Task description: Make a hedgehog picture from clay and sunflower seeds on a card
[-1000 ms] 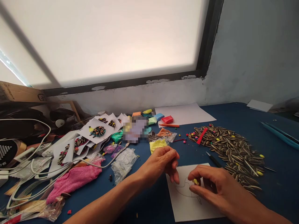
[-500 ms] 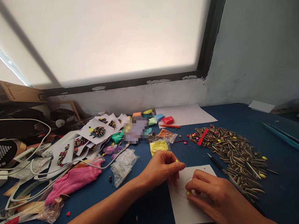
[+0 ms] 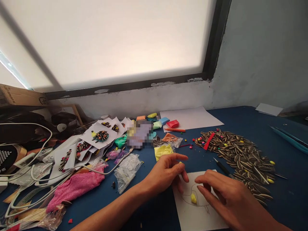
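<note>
A small lump of yellow clay (image 3: pixel 193 198) lies on a white sheet of paper (image 3: pixel 190 218), inside a pencil-drawn outline with curved lines and small legs. My right hand (image 3: pixel 220 194) hovers just right of the lump, thumb and index finger apart, holding nothing. My left hand (image 3: pixel 169 170) is over the sheet's upper left corner with its index finger stretched out and its fingers spread. A tiny yellow speck shows at its thumb tip. Just beyond this hand is a packet of yellow clay (image 3: pixel 163 152).
Striped sunflower seeds (image 3: pixel 240 160) are heaped on the right, with a black-handled tool (image 3: pixel 223 168) beside them. Finished seed pictures (image 3: pixel 101 136), a pink cloth (image 3: pixel 79 186), white cables (image 3: pixel 36 202) and clear plastic bags (image 3: pixel 127 170) crowd the left. Coloured clay packets (image 3: pixel 173 124) lie at the back.
My right hand has let go of the yellow clay and drawn back to the right, leaving the lump on the drawing. My left fingers have spread apart.
</note>
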Motion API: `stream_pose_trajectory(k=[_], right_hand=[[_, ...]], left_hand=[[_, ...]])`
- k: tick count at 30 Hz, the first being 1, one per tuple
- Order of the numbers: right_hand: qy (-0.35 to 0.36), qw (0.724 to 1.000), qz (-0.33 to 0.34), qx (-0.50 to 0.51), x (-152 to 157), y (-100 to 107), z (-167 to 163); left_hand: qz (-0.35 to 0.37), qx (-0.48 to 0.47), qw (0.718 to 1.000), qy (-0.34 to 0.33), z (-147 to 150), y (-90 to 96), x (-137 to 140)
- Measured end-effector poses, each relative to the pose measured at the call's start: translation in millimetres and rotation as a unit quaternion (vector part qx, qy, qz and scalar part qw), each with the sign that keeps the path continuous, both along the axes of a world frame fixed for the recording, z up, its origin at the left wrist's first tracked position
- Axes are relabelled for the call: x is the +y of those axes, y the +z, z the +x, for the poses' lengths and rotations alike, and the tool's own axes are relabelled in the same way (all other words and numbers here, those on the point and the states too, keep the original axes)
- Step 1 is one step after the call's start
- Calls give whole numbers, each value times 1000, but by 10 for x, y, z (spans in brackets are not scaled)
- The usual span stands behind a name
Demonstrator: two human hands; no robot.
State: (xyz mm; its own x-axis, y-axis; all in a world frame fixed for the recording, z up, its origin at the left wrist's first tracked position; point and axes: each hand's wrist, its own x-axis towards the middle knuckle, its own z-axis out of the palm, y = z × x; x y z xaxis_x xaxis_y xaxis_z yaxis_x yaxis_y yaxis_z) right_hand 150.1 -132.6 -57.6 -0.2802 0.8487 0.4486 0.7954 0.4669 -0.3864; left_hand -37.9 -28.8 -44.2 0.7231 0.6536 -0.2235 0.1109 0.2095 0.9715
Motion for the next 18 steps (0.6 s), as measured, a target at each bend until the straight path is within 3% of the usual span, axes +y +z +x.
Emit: stream_pose_trajectory(k=[5, 9, 13, 14, 16, 17, 18], right_hand=[[2, 996, 0, 91, 45, 47, 5], [46, 992, -16, 120, 35, 72, -37], [41, 989, -49, 135, 33, 143, -31], [30, 989, -57, 135, 37, 159, -20], [0, 988, -72, 139, 50, 173, 7], [-17, 986, -79, 145, 57, 171, 18], [-35, 984, -84, 155, 64, 164, 27]], left_hand=[[29, -38, 996, -69, -12, 113, -108], [11, -28, 986, -163, -9, 152, -192], [-7, -20, 980, -199, -20, 179, -141], [38, 9, 983, -182, -25, 186, -108], [223, 118, 964, -84, -37, 196, -26], [354, 190, 916, -6, -46, 198, 19], [413, 228, 881, 43, -58, 197, 66]])
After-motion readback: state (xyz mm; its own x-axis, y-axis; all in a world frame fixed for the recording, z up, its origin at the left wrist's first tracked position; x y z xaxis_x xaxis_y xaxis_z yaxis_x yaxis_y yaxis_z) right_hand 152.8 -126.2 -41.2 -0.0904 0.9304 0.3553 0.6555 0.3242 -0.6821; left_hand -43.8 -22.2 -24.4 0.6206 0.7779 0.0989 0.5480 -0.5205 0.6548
